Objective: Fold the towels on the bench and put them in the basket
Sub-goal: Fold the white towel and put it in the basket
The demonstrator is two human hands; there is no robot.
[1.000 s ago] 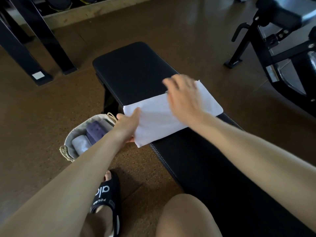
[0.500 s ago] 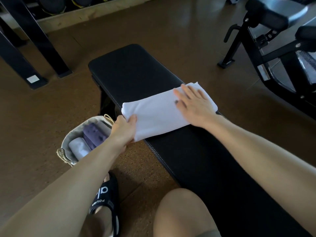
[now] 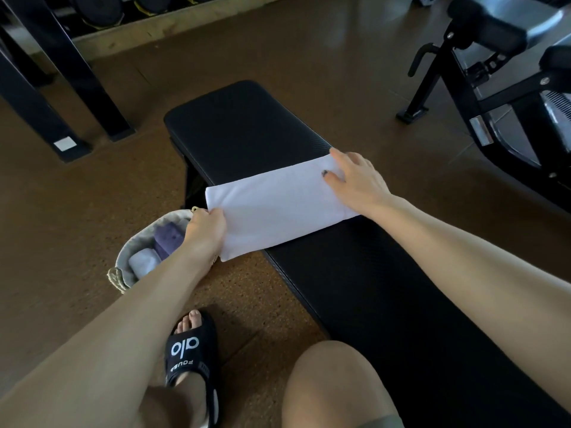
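Observation:
A white towel (image 3: 278, 208), folded into a long strip, lies across the black padded bench (image 3: 247, 128), its left end hanging off the bench edge. My left hand (image 3: 205, 231) pinches that overhanging left end. My right hand (image 3: 358, 180) lies flat with fingers spread on the towel's right end. On the floor left of the bench stands a pale fabric basket (image 3: 123, 273), holding a rolled purple towel (image 3: 168, 239) and a rolled white towel (image 3: 143, 265); my left forearm covers part of the basket.
A black exercise machine (image 3: 500, 88) stands at the right. Black rack legs (image 3: 61, 88) stand at the back left. My foot in a black slide sandal (image 3: 191, 356) rests on the brown floor, and my knee (image 3: 333, 387) is near the bench.
My right hand slid rightward along the towel, from its middle to its right end, pressing it flat. My left hand kept hold of the left end.

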